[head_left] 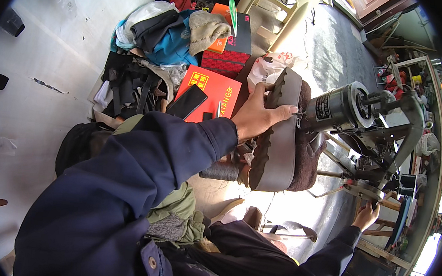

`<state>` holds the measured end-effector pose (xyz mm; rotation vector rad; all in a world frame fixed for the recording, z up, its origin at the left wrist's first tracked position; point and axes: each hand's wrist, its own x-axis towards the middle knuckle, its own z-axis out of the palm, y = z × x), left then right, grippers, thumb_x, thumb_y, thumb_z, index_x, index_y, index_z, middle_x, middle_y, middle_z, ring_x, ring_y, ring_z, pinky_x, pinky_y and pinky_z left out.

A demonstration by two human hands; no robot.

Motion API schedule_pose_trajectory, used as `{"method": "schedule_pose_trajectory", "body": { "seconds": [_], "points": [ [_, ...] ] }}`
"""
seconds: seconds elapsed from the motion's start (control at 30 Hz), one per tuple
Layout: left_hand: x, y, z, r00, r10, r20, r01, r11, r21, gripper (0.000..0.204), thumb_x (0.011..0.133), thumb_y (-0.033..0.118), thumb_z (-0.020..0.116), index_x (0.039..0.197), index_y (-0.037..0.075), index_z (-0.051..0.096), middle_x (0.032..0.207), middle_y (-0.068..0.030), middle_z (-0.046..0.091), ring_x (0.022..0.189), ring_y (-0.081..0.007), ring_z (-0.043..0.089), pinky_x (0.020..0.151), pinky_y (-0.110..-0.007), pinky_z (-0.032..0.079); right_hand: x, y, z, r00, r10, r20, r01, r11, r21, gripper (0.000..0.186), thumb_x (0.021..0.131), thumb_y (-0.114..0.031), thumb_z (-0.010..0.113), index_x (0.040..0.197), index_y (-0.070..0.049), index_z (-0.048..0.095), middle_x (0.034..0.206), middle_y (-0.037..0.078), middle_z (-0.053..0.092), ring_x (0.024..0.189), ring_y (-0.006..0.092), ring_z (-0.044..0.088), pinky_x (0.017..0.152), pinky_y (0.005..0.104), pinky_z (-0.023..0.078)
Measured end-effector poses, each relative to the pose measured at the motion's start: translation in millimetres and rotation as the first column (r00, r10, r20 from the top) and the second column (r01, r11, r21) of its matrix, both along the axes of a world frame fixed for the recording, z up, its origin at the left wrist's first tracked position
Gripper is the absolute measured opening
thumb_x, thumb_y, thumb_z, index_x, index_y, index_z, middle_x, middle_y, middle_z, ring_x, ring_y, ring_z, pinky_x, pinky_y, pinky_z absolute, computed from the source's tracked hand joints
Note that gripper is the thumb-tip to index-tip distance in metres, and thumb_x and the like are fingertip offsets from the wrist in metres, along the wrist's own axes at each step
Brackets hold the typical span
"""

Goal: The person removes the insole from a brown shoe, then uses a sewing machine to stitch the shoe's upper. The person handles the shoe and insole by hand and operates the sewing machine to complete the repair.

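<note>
My left hand (258,112) grips a shoe (282,154) with a thick grey-brown sole and a dark brown fuzzy lining. Its thumb lies across the sole, and its fingers reach round the ridged edge. The sole is on edge against the round metal head of a shoe-sewing machine (336,104), near its needle end. Where the needle meets the shoe is too small to make out. Lower on the right, my right hand (366,216) is closed on the rim of the machine's metal hand wheel (363,190). Some of those fingers are hidden behind the wheel.
Left of the shoe, a black phone (188,103) rests on a red box (225,90). Beyond are piled clothes (168,45) and a beige plastic stool (283,13). A dark thread spool (219,171) sits below my left wrist. Cluttered shelving (437,105) borders the right.
</note>
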<state>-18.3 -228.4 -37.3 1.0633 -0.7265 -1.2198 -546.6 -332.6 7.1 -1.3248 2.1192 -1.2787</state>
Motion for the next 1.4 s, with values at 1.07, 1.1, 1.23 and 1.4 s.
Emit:
{"method": "schedule_pose_trajectory", "body": {
  "seconds": [1.07,1.1,1.23,1.4],
  "points": [
    [-7.7,11.6,-1.3,0.998,0.044,0.035,-0.042,0.998,-0.041,0.097,0.086,0.045,0.083,0.146,-0.009,0.029,0.136,-0.0220,0.050,0.125,-0.0252,0.054,0.106,-0.036,0.046,33.3,17.8,32.9,0.988,0.152,-0.033,-0.153,0.988,-0.031,0.011,0.099,-0.017,0.062,0.098,-0.006,0.066,0.065,-0.002,0.053,0.051,0.0082,0.049,0.048,0.0247,0.037],
    [-7.3,11.8,-2.2,0.998,0.045,0.050,-0.043,0.999,-0.031,0.098,0.087,0.048,0.083,0.146,-0.009,0.029,0.137,-0.0222,0.049,0.126,-0.0254,0.053,0.106,-0.036,0.046,18.7,9.3,24.5,0.996,0.088,-0.026,-0.089,0.996,-0.010,0.008,0.098,-0.014,0.062,0.101,-0.007,0.064,0.067,-0.002,0.053,0.052,0.0078,0.049,0.048,0.0230,0.036],
    [4.3,-1.5,-8.8,0.999,0.012,-0.043,-0.009,0.997,0.080,0.113,0.086,0.077,0.064,0.153,-0.004,0.024,0.150,-0.0263,0.040,0.132,-0.0322,0.049,0.104,-0.038,0.047,-11.7,-0.4,-40.8,0.993,0.115,0.022,-0.117,0.985,0.125,0.007,0.098,-0.012,0.062,0.095,-0.007,0.058,0.063,0.001,0.050,0.044,0.0103,0.048,0.040,0.0268,0.035],
    [23.0,-29.0,-16.8,0.994,-0.100,-0.046,0.105,0.986,0.126,0.130,0.081,0.086,0.059,0.163,-0.002,0.009,0.161,-0.0220,0.032,0.144,-0.0351,0.038,0.116,-0.047,0.034,43.3,24.0,-83.2,0.930,0.360,0.067,-0.355,0.840,0.411,0.015,0.099,-0.015,0.062,0.088,-0.006,0.056,0.062,0.002,0.055,0.045,0.0127,0.055,0.040,0.0275,0.042]
  ]
}}
